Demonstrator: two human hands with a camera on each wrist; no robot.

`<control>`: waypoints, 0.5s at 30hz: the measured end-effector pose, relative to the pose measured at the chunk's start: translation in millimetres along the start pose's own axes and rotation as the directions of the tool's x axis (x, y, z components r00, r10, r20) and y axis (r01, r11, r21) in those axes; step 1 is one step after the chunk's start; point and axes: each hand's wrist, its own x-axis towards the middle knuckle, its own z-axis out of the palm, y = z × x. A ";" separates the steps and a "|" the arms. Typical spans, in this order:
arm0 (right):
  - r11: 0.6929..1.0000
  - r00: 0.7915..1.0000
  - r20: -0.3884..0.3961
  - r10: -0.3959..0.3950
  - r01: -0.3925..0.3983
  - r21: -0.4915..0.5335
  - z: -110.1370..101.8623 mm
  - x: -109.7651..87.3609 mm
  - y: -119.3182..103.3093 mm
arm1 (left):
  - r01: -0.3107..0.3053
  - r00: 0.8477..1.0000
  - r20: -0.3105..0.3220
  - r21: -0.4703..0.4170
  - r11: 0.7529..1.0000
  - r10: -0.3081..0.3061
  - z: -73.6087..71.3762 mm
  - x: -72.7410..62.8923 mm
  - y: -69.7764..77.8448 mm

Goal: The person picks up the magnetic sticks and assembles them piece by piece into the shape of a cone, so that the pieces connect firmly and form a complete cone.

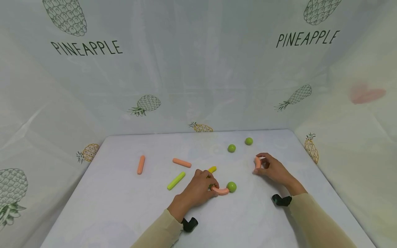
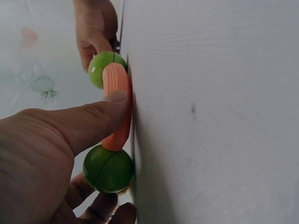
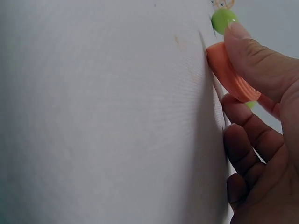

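My left hand (image 1: 198, 187) grips a curved orange piece (image 1: 221, 191) low on the white table, its thumb lying across it in the left wrist view. One green ball (image 1: 231, 187) sits at the far end of that piece. At the near end a second green ball (image 2: 108, 169) is by the curled fingers, mostly hidden in the head view. Farther right, my right hand (image 1: 277, 170) holds another curved orange piece (image 1: 257, 163) between thumb and fingers; grooves show on it in the right wrist view.
Two more green balls (image 1: 231, 148) lie toward the back of the table (image 1: 118, 193). Left of my left hand are two straight orange sticks (image 1: 182, 163) and a yellow-green stick (image 1: 176, 181). A yellow stick (image 1: 212, 169) is partly behind that hand. Pineapple-printed sheeting (image 1: 198, 69) surrounds the table.
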 end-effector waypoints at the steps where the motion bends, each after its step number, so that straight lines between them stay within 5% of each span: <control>1: 1.000 1.000 -0.006 -0.001 0.001 0.007 -0.1 -0.8 -0.2 | 0.004 1.000 0.000 -0.002 1.000 -0.004 0.1 0.0 0.0; 15: 0.999 0.991 -0.130 -0.001 0.007 0.046 3.1 -9.1 -3.3 | 0.025 1.000 0.011 -0.047 0.999 -0.025 -0.3 -1.3 1.3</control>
